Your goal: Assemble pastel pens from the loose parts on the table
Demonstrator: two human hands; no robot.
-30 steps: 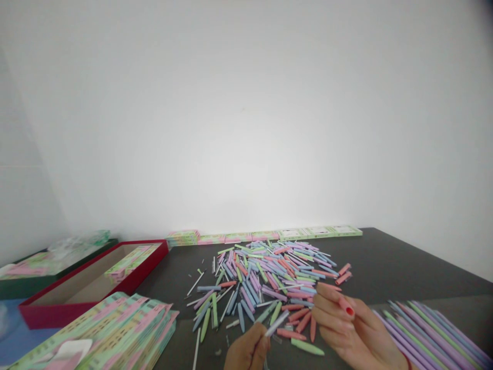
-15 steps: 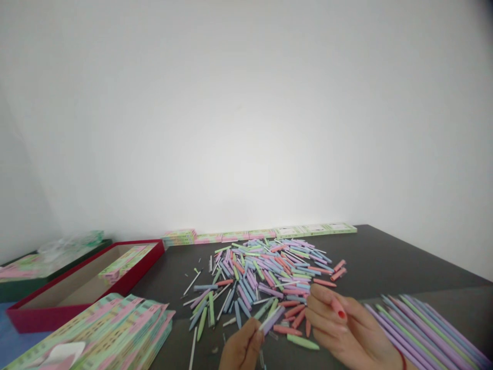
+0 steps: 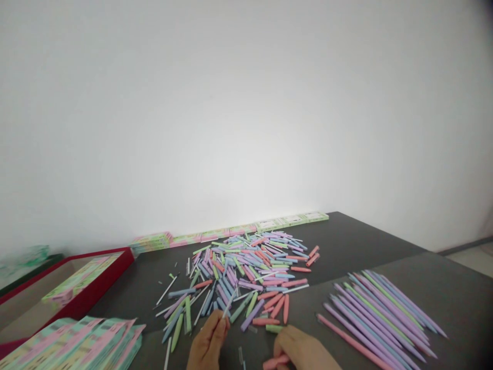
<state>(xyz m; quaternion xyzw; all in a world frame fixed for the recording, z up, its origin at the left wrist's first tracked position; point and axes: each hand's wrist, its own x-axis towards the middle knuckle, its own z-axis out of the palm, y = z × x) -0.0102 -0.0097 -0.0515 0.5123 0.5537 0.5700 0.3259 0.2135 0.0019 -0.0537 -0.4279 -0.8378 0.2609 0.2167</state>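
- Pile of coloured pen parts (image 3: 232, 277): on dark table (image 3: 362, 244), ahead of both hands
- Left hand (image 3: 208, 341): pinched closed on slim pale piece (image 3: 229, 302)
- Right hand (image 3: 304, 349): curled round coral part (image 3: 275, 362), green part (image 3: 272, 329) just beside
- Long pens (image 3: 379, 316): side by side, at right

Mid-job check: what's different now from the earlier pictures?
The right hand has come down toward the bottom of the view, a pink piece in its grip as before. The camera has turned right, so the scene sits further left. No letting go is visible. The left hand still pinches a pale slender piece; the pile of pen parts and red box look unmoved.
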